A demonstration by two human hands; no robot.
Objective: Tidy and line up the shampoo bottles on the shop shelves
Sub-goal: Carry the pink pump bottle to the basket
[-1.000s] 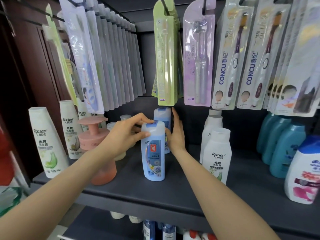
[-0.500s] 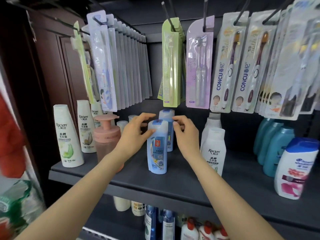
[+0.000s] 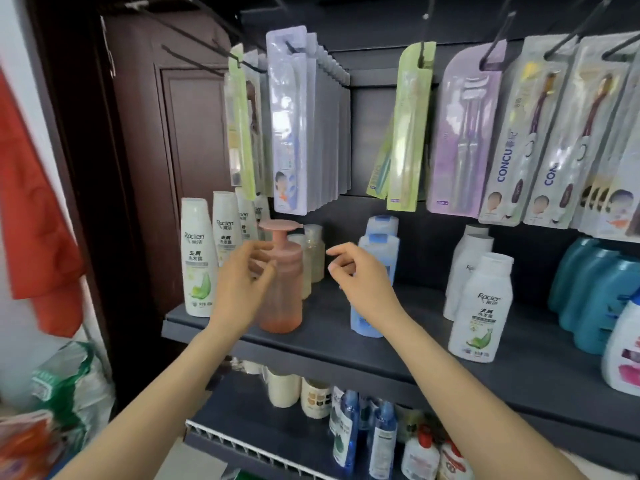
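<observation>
On the left end of the dark shelf (image 3: 346,344) a row of white Raclen bottles (image 3: 198,258) runs back toward the wall, labels facing out, probably so a shopper can read them from the aisle. Next to them stands the pink pump bottle (image 3: 282,282) at the shelf front, with two pale clear bottles (image 3: 313,254) just behind it. The left hand (image 3: 242,282) hovers in front of the pump bottle's left side, fingers loosely curled and holding nothing; whether a fingertip touches the bottle I cannot tell, but the hand looks poised to take hold of it, likely the next item to square up. The right hand (image 3: 363,278) hangs between the pink bottle and the blue shampoo bottles (image 3: 379,247), also loosely curled and empty, partly covering the front blue one. Those two blue bottles stand one behind the other, upright, in a neat file. Further right, white Raclen bottles (image 3: 481,306) form another front-to-back column, then teal bottles (image 3: 595,292) beside a white bottle with a pink label (image 3: 623,348) at the edge. Toothbrush packs (image 3: 464,133) hang on hooks above.
</observation>
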